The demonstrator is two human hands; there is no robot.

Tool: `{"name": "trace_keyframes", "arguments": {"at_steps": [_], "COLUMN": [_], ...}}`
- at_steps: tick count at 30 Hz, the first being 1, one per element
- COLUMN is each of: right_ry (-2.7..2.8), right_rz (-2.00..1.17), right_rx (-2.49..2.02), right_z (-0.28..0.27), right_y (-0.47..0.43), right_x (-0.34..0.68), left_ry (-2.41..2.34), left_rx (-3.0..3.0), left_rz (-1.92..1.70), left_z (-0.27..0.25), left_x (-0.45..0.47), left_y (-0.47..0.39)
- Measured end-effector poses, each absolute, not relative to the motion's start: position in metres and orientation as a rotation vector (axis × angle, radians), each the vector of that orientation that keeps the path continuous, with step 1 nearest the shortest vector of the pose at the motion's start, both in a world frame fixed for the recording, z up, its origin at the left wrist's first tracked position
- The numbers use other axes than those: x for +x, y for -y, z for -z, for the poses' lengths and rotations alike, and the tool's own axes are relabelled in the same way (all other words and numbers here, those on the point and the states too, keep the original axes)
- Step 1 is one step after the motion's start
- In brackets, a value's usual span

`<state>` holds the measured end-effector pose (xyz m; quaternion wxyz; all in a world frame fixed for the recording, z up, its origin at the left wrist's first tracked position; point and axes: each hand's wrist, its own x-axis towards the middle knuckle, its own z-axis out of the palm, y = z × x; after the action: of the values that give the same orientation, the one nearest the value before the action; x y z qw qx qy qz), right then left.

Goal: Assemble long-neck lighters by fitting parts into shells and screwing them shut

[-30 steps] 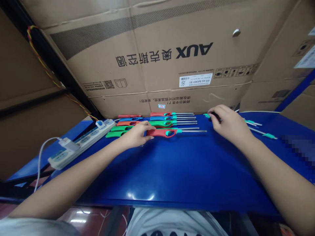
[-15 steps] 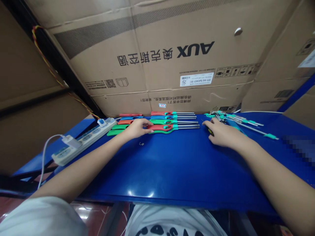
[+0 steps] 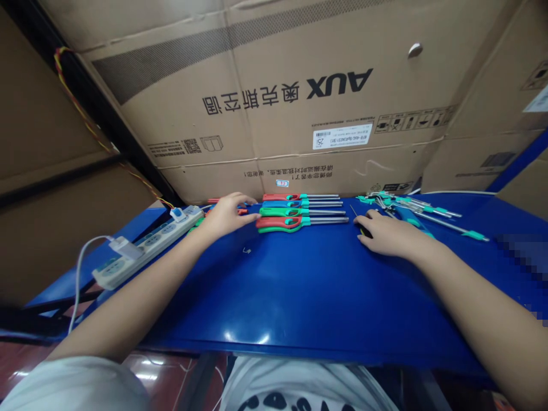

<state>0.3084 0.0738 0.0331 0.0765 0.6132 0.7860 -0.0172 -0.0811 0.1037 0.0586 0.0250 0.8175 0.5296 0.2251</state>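
Observation:
Several long-nosed gas lighters lie side by side at the back of the table, among them a red lighter (image 3: 276, 221) at the front, a green lighter (image 3: 274, 212) and a blue lighter (image 3: 274, 204). My left hand (image 3: 229, 217) is just left of their handles, over loose coloured handle shells that it largely covers. Its thumb and fingers are apart, with nothing visible between them. My right hand (image 3: 379, 233) rests right of the metal tubes, closed around a small screwdriver (image 3: 365, 230) with a dark and yellow handle and a thin shaft pointing away.
Right of my right hand lies a pile of metal lighter tubes (image 3: 445, 221) with turquoise ends and wires. A white power strip (image 3: 149, 245) with plugs runs along the left. Small metal bits (image 3: 247, 250) lie on the blue table (image 3: 291, 297). A cardboard wall (image 3: 265, 142) stands behind.
My left hand has moved left, off the front red lighter and onto the loose handle shells. My right hand stays about where it was, still holding the screwdriver.

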Motion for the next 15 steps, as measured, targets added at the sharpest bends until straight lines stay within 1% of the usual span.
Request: {"name": "trace_keyframes", "arguments": {"at_steps": [5, 12, 15], "right_ry": [-2.412, -2.513, -2.404], "right_rz": [0.004, -0.177, -0.075], "right_rx": [1.812, 1.817, 1.888], "right_z": [-0.030, -0.027, -0.027], "right_y": [-0.076, -0.079, -0.081], "right_x": [0.310, 0.309, 0.311], "left_ry": [-2.024, -2.415, -2.423], "left_rx": [2.428, 2.350, 2.394], "left_rz": [-0.530, -0.100, 0.054], "left_z": [-0.074, -0.053, -0.051], "left_x": [-0.112, -0.139, -0.144], "left_y": [-0.128, -0.167, -0.175]}}
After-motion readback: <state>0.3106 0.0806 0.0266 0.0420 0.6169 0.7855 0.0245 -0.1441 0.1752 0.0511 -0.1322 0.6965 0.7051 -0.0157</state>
